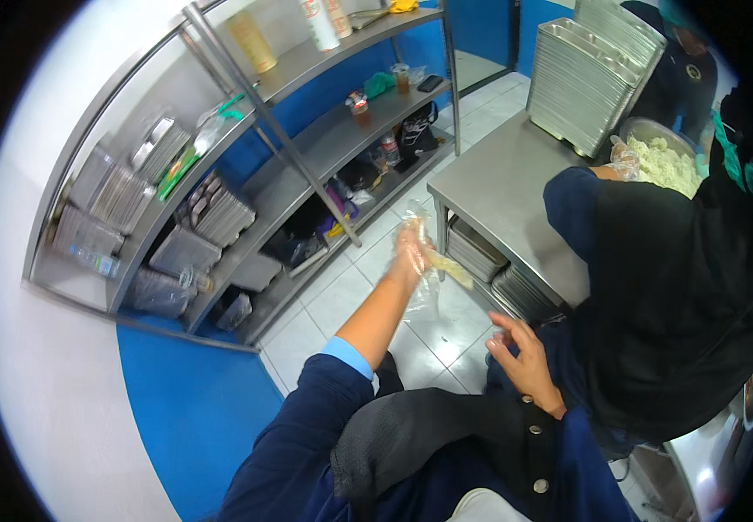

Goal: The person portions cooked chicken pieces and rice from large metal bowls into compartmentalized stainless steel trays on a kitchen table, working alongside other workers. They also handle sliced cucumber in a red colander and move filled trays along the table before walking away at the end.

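Observation:
My left hand (409,250) reaches forward over the tiled floor, wrapped in loose clear plastic (425,302) that looks like a thin disposable glove. A pale yellowish strip (452,269) sticks out beside it toward the steel table; whether it is held or part of the plastic, I cannot make out. Blur and plastic hide how those fingers are bent. Bare and lower, my right hand (526,358) hovers in front of my body with thumb and fingers apart and nothing in them.
On my left runs a steel shelf unit (294,187) with stacked metal trays (120,187). A steel table (502,170) carries a tall stack of compartment trays (581,87). Close on my right stands a person in dark clothes (672,304); a large bowl of rice (665,163) lies beyond.

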`<control>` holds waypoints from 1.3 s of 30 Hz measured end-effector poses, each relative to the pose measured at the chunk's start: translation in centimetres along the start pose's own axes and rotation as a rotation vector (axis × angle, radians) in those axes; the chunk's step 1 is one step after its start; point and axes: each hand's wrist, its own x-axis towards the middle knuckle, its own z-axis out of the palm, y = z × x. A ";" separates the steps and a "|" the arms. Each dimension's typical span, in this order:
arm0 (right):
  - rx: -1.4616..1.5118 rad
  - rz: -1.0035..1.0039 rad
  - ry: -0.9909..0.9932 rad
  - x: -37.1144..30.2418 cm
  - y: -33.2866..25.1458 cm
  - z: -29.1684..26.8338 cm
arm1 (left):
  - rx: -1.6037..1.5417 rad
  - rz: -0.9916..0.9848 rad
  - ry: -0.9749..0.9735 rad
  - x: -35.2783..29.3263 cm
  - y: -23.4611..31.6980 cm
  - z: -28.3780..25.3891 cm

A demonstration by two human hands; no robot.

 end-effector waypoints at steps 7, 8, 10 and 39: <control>-0.515 -0.479 -0.022 21.4 -5.6 13.6 | 0.575 0.003 -0.121 9.2 5.7 2.2; -0.485 -0.451 -0.044 24.6 -5.8 14.7 | 0.661 0.058 -0.174 10.5 7.4 2.3; -0.448 -0.396 -0.033 30.4 -5.7 15.4 | 0.895 0.251 -0.265 12.8 9.7 3.7; 0.926 -0.071 0.963 78.4 3.7 -13.2 | 0.769 -0.377 -1.478 53.3 40.3 46.0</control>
